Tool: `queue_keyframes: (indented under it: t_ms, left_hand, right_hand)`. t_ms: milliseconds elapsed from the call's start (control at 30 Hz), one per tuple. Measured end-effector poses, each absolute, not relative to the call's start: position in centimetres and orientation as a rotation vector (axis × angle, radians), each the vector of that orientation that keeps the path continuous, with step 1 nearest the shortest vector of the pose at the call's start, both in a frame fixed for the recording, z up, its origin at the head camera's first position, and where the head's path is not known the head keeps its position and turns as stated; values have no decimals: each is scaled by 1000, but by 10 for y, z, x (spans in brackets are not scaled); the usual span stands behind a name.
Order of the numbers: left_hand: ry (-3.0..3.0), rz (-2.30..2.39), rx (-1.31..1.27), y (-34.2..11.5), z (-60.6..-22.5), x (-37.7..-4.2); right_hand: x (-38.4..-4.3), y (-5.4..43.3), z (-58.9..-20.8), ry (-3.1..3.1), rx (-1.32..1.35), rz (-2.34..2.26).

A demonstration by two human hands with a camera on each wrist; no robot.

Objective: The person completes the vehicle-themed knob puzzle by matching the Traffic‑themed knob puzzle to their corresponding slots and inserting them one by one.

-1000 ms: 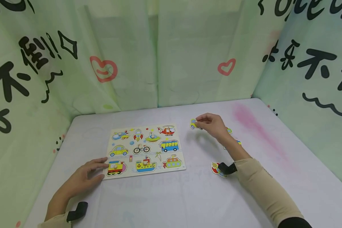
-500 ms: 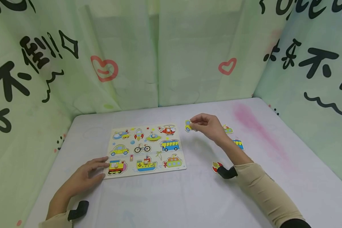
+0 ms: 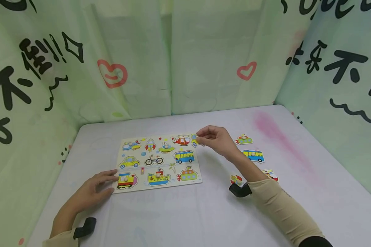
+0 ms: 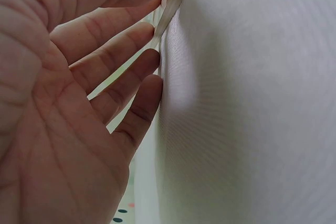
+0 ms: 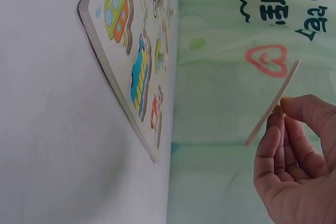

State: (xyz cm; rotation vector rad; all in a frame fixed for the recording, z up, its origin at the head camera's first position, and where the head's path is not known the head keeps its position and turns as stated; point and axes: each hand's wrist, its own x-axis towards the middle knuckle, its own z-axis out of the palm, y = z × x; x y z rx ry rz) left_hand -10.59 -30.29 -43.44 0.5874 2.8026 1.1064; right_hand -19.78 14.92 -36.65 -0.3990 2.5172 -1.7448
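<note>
Four pieces [image 3: 253, 155] right of the board [image 3: 143, 181] seemingly await fitting, train [image 3: 126, 180] and ship [image 3: 158, 178] looking seated; right hand [image 3: 215, 140] pinches car [image 3: 194, 141], left hand [image 3: 88, 193], fingers extended, touches board.

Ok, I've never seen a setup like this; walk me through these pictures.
There's no machine: a person works with two bare hands. The wide view is from a camera on the head; the two close ones are from cameras on the wrists. On the white-covered table lies a vehicle puzzle board, with the left hand at its left edge. The right hand pinches a yellow car piece, held clear of the board. To the board's right lie a submarine piece, a bus piece, a rocket piece and another piece partly hidden by the right sleeve.
</note>
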Motion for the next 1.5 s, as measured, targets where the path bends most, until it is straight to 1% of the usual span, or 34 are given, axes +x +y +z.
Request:
queue_keyframes:
  t_ms: [233,633,867,1167,1500]
  left_hand:
    - [2818,1048,544,-301,-433,-105]
    - [2809,1071,558,-301,-433,-104]
    - [2816,1068,582,-301,-435,-105]
    - [2834,1097,643,-302,-438,-104]
    - [2835,1097,639,-302,-436,-104]
  right_hand:
    - [-192,125,-371,2446,-438,-1754]
    - [-183,90,-372,2349,-522,-1825]
    - [-178,62,-375,2232,-570,-1876]
    - [-176,27,-384,2155,-566,-1889]
    - [-181,0,-396,2215,-588,-1838]
